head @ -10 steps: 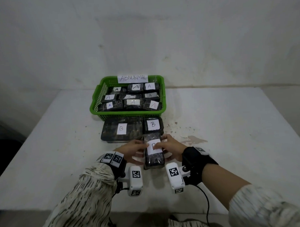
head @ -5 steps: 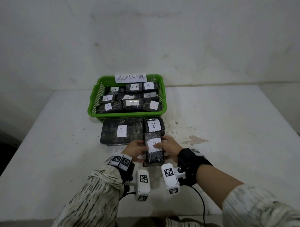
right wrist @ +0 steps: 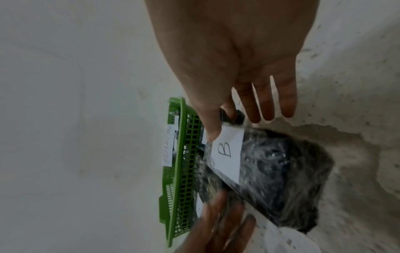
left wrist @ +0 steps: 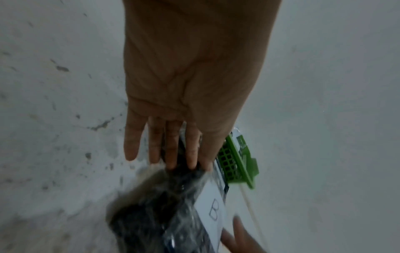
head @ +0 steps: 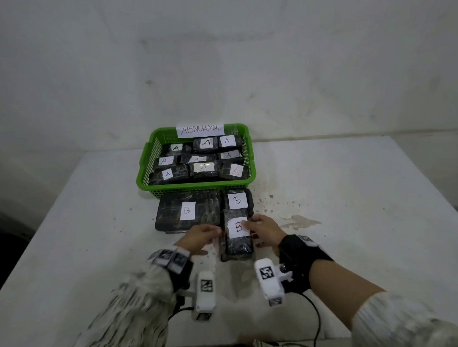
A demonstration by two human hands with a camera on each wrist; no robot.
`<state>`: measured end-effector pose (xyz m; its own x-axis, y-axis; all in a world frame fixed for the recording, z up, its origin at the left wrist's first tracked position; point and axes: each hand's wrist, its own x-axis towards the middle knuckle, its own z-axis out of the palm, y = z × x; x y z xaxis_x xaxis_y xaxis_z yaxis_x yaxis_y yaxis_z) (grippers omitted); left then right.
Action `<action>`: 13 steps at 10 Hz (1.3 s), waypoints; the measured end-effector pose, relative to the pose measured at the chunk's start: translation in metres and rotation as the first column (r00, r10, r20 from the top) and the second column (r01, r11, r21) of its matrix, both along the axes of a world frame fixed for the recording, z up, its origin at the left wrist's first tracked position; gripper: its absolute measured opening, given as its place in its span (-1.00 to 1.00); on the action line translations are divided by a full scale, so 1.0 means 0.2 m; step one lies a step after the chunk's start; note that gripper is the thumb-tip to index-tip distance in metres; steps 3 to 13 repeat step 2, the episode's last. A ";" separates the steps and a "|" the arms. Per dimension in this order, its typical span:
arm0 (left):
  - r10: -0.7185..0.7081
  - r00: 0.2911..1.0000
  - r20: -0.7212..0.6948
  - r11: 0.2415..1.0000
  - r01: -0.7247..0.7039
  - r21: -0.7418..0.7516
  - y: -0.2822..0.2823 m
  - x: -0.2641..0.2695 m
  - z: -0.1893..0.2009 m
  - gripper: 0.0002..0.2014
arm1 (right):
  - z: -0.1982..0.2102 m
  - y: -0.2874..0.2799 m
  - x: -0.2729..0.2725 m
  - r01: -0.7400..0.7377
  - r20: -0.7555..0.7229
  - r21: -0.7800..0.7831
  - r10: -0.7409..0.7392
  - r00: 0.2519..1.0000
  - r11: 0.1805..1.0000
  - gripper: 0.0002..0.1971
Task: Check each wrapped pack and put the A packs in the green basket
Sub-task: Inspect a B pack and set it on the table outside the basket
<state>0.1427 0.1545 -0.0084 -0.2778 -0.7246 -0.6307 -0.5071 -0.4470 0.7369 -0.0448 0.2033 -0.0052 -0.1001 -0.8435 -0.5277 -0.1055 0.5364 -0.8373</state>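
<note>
A green basket (head: 197, 187) labelled ABNORMAL stands at the back and holds several black wrapped packs marked A. In front of it lie a large B pack (head: 187, 209) and a small B pack (head: 238, 200). A third B pack (head: 238, 235) sits between my hands, and its far end overlaps the small one. My left hand (head: 206, 233) touches the pack's left side with straight fingers (left wrist: 173, 154). My right hand (head: 261, 229) pinches its far right corner, thumb (right wrist: 213, 131) on the white label, while the other fingers stay straight and off the pack.
The white table (head: 353, 195) has a brown stain (head: 299, 220) and specks just right of the packs. Its left and right edges and the near edge are in view. A bare wall rises behind the basket.
Both hands have slid the third B pack away from me, up against the small B pack, so the two now overlap. The basket and the other packs have not moved.
</note>
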 end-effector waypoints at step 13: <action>0.140 0.989 -0.037 0.988 -0.137 0.075 0.31 0.52 0.19 -0.76 | 0.09 0.37 -0.47 -0.369 0.049 0.148 0.366 0.929 0.917 -0.78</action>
